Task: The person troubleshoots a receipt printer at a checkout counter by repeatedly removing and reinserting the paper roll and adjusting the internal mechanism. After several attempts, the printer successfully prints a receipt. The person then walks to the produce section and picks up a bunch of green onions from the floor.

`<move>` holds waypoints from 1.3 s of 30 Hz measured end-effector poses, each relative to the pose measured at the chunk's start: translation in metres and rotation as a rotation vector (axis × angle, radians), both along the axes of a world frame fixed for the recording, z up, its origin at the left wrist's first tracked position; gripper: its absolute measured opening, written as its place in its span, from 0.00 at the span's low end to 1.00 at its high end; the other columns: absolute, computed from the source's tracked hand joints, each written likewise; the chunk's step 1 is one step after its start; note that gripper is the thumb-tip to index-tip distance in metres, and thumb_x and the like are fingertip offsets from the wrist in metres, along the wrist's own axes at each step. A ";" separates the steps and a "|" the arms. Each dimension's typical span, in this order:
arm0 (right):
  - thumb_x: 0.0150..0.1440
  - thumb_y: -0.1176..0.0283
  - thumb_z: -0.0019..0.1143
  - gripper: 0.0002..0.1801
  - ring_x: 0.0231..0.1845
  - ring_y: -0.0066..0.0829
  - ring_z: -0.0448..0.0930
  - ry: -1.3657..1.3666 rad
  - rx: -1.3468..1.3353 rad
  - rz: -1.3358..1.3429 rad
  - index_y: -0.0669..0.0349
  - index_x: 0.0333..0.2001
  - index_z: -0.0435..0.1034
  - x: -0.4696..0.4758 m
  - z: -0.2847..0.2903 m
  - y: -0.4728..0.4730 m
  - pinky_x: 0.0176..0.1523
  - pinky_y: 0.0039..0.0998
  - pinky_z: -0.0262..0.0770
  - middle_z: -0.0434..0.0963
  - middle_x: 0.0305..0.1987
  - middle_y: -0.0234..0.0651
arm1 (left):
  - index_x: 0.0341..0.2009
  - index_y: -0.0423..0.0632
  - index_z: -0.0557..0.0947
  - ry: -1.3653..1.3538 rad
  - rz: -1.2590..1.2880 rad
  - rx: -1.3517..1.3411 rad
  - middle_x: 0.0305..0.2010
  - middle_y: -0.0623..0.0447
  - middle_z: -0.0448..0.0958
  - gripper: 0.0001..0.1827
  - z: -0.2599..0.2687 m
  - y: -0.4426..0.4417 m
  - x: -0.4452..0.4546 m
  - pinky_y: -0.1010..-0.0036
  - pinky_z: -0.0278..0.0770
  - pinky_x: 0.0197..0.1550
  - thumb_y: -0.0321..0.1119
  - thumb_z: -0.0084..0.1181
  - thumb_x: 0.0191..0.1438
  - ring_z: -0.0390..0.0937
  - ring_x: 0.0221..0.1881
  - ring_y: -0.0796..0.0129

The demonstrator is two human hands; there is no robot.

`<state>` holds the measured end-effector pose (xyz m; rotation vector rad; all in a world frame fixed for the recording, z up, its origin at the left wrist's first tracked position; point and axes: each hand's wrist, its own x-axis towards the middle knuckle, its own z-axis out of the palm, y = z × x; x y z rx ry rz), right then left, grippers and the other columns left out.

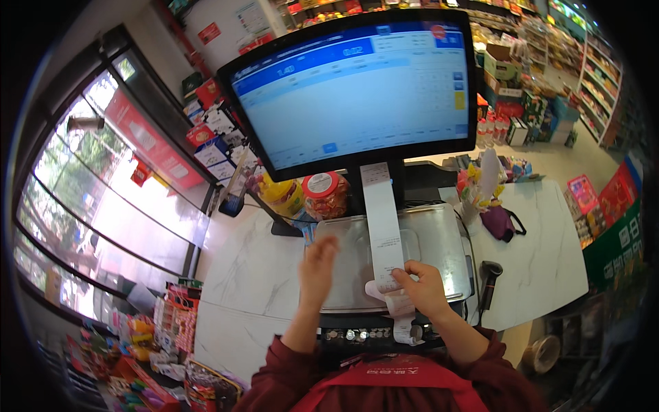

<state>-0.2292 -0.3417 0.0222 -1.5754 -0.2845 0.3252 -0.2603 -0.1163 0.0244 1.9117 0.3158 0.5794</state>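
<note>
A long strip of printed receipt paper [383, 221] hangs down from beneath a lit touchscreen monitor [355, 98]. Its lower part curls and folds over the front of a steel scale plate [345, 278]. My right hand [421, 286] pinches the strip between thumb and fingers near the plate's front edge. Over the plate's left side is my left hand [320, 262], slightly blurred, raised with its fingers partly bent and no object seen in it. The strip's end dangles over an open coin tray [358, 335] close to my body.
Two plastic jars, one yellow [280, 194] and one red-lidded [325, 193], stand behind the plate. Right of it are a handheld barcode scanner [488, 283], a purple pouch [499, 223] and a vase of flowers [468, 213] on the marble-patterned counter [540, 257]. Packaged goods lie lower left.
</note>
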 end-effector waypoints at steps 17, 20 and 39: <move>0.57 0.69 0.58 0.11 0.31 0.18 0.74 0.024 -0.001 -0.003 0.69 0.33 0.76 -0.004 -0.017 0.001 0.38 0.24 0.71 0.78 0.28 0.32 | 0.65 0.34 0.54 -0.442 0.412 0.310 0.64 0.36 0.58 0.46 0.096 0.048 0.113 0.60 0.52 0.68 0.34 0.67 0.47 0.56 0.66 0.46; 0.57 0.69 0.58 0.11 0.32 0.21 0.76 0.012 -0.045 -0.014 0.69 0.35 0.76 -0.005 -0.015 0.001 0.38 0.24 0.72 0.80 0.29 0.35 | 0.65 0.35 0.55 -0.501 0.388 0.284 0.62 0.36 0.60 0.46 0.095 0.052 0.117 0.61 0.55 0.66 0.32 0.67 0.47 0.58 0.65 0.48; 0.54 0.65 0.57 0.12 0.29 0.49 0.75 -0.479 -0.050 0.031 0.63 0.25 0.70 -0.021 0.009 0.015 0.37 0.43 0.67 0.75 0.24 0.43 | 0.48 0.37 0.77 0.158 -0.451 -0.850 0.49 0.42 0.78 0.34 -0.007 0.000 -0.004 0.63 0.70 0.56 0.57 0.30 0.66 0.76 0.50 0.56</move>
